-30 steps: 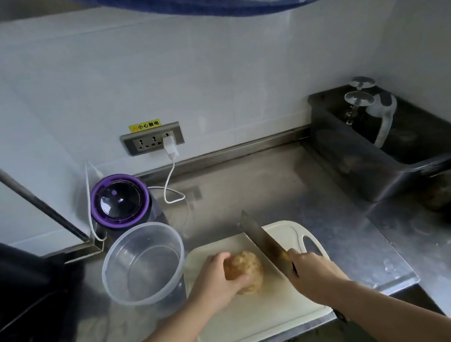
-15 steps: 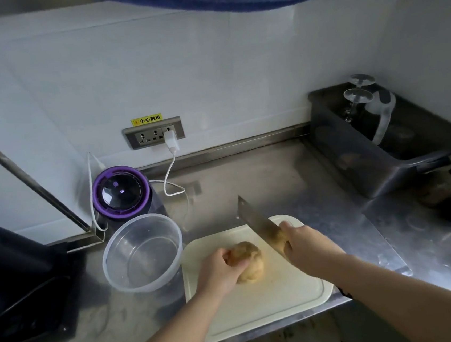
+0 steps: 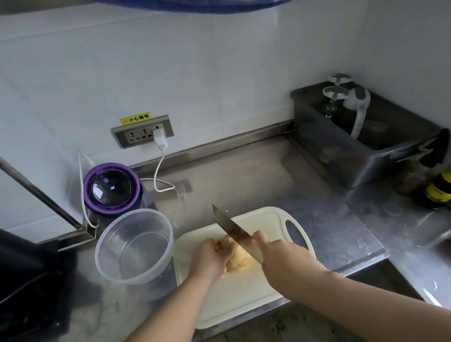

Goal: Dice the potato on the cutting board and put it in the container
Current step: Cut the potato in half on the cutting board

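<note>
"What are the hands up to?"

"The left hand (image 3: pixel 210 258) is curled over the potato (image 3: pixel 237 258), fingers bent round its left side, pinning it to the cutting board (image 3: pixel 232 301). The right hand (image 3: pixel 280 257) is a fist round the handle of the knife (image 3: pixel 233 231)."

"And the blade?"

"It lies across the potato's upper right, with the tip pointing away and leftward. I can't tell how deep it sits. The potato looks to be in one piece, about the middle of the board."

"How do the arms come in?"

"Both forearms are bare. They reach from the near edge and converge on the board, the left from lower left, the right from lower right."

"Where's the container?"

"The container (image 3: pixel 135 247) is clear and round, and it stands just left of the board on the steel counter (image 3: pixel 247 179). The board sits near the counter's front edge, with its handle hole to the right."

"Further back?"

"A purple-rimmed appliance (image 3: pixel 111 187) is behind the container. A white cable loops up to a charger (image 3: pixel 159 138) plugged into the socket strip (image 3: pixel 142 130) on the pale tiled wall. At the far right there is a dark metal tub (image 3: pixel 356 151) holding upturned stemmed glasses, with yellow-capped jars (image 3: pixel 448 183) beside it."
</note>
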{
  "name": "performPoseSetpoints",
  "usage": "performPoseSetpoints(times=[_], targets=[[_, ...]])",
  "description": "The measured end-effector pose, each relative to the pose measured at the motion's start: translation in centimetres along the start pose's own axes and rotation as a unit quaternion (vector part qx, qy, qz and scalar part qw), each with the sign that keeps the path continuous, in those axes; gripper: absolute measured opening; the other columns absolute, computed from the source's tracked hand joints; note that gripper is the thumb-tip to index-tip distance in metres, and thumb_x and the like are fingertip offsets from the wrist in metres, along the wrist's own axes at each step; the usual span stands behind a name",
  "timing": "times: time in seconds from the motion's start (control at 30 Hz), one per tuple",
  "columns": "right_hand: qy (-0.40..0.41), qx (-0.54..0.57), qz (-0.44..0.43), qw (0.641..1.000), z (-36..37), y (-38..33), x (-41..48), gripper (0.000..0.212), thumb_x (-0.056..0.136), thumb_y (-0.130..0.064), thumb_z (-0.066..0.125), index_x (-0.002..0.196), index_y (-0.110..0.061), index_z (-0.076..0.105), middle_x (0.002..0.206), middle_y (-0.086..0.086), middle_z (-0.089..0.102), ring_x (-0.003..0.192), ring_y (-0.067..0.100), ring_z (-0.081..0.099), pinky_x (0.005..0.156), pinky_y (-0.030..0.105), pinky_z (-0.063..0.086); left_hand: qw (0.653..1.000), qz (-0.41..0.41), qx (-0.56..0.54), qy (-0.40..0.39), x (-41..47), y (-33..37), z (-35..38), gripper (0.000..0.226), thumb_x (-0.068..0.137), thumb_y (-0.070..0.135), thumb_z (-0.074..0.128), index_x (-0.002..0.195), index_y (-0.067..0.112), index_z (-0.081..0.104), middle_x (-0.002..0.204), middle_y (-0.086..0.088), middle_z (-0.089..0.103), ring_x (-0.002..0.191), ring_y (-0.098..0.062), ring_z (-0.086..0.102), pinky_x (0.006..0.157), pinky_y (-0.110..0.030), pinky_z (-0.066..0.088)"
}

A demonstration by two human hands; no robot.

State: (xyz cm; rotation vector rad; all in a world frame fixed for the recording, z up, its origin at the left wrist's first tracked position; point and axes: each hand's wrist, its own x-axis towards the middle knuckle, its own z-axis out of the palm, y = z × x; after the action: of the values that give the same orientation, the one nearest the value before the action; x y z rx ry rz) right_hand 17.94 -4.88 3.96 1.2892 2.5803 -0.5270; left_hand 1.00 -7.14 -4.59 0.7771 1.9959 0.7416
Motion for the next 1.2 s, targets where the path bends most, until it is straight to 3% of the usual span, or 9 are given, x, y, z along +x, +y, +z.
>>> performPoseSetpoints(times=[0.13, 0.23, 0.43, 0.6, 0.73, 0.97, 1.1, 1.2], targets=[[-0.004, 0.003, 0.008, 1.0, 0.2, -0.5, -0.2, 0.072, 0.097, -0.006, 0.045, 0.152, -0.028, 0.003, 0.078, 0.001, 0.048, 0.068, 0.019, 0.058, 0.061, 0.033, 0.054, 1.0, 0.008, 0.015, -0.004, 0.6, -0.4, 0.0, 0.041, 0.086, 0.043, 0.066, 0.108, 0.008, 0.064, 0.097, -0.01, 0.069, 0.076, -0.025, 0.069, 0.052, -0.027, 0.055], [-0.007, 0.009, -0.002, 1.0, 0.3, -0.7, -0.4, 0.091, 0.094, -0.001, 0.042, 0.15, -0.041, -0.018, 0.082, 0.003, 0.051, 0.074, 0.022, 0.06, 0.066, 0.037, 0.055, 1.0, 0.007, 0.015, -0.006, 0.8, -0.5, 0.1, 0.043, 0.086, 0.045, 0.066, 0.108, 0.008, 0.063, 0.094, -0.009, 0.069, 0.07, -0.021, 0.066, 0.047, -0.025, 0.051], [-0.021, -0.017, 0.001, 1.0, -0.1, -0.8, -0.3, 0.091, 0.093, 0.0, 0.042, 0.15, -0.039, -0.018, 0.085, 0.005, 0.053, 0.076, 0.022, 0.058, 0.062, 0.035, 0.048, 1.0, 0.01, 0.011, -0.013, 1.4, -1.0, 0.3, 0.04, 0.086, 0.043, 0.066, 0.104, 0.007, 0.062, 0.087, -0.009, 0.066, 0.061, -0.021, 0.057, 0.05, -0.029, 0.051], [-0.03, -0.024, -0.002, 0.999, 0.0, -1.2, -0.1, 0.092, 0.093, 0.001, 0.042, 0.151, -0.035, -0.021, 0.08, 0.004, 0.047, 0.07, 0.021, 0.053, 0.051, 0.03, 0.039, 1.0, 0.009, 0.025, -0.011, 1.8, -1.1, 0.3, 0.037, 0.086, 0.041, 0.066, 0.104, 0.009, 0.06, 0.093, -0.011, 0.069, 0.068, -0.024, 0.063, 0.058, -0.032, 0.057], [-0.038, -0.039, -0.008, 0.999, 0.0, -1.5, 0.4, 0.094, 0.091, 0.004, 0.04, 0.151, -0.032, -0.021, 0.074, 0.002, 0.041, 0.065, 0.021, 0.048, 0.045, 0.029, 0.03, 0.999, 0.012, 0.034, -0.011, 1.8, -1.0, 0.2, 0.033, 0.085, 0.045, 0.065, 0.097, 0.015, 0.06, 0.094, -0.006, 0.07, 0.083, -0.027, 0.069, 0.075, -0.043, 0.059], [-0.07, -0.034, 0.013, 0.997, 1.2, -1.8, 2.3, 0.093, 0.093, 0.004, 0.038, 0.148, -0.035, -0.026, 0.09, 0.005, 0.047, 0.068, 0.018, 0.046, 0.047, 0.028, 0.028, 1.0, -0.012, 0.018, -0.009, 2.0, -0.9, 0.4, 0.023, 0.087, 0.035, 0.065, 0.097, 0.02, 0.05, 0.098, -0.004, 0.064, 0.087, -0.028, 0.066, 0.081, -0.043, 0.056], [-0.087, -0.024, 0.019, 0.996, 2.3, -2.3, 3.0, 0.089, 0.094, 0.003, 0.035, 0.148, -0.033, -0.026, 0.098, 0.009, 0.052, 0.077, 0.022, 0.047, 0.066, 0.032, 0.036, 1.0, -0.009, 0.026, -0.008, 1.8, -1.1, 0.3, 0.015, 0.089, 0.025, 0.061, 0.099, 0.021, 0.05, 0.102, -0.009, 0.066, 0.093, -0.032, 0.067, 0.079, -0.042, 0.057], [-0.078, -0.005, 0.022, 0.997, 2.8, -2.0, 3.4, 0.088, 0.096, 0.0, 0.035, 0.147, -0.034, -0.027, 0.101, 0.009, 0.056, 0.076, 0.022, 0.047, 0.066, 0.033, 0.036, 1.0, -0.01, 0.006, -0.014, 1.5, -0.9, 0.2, 0.018, 0.09, 0.026, 0.062, 0.101, 0.021, 0.049, 0.102, -0.01, 0.066, 0.092, -0.033, 0.067, 0.077, -0.043, 0.058]])
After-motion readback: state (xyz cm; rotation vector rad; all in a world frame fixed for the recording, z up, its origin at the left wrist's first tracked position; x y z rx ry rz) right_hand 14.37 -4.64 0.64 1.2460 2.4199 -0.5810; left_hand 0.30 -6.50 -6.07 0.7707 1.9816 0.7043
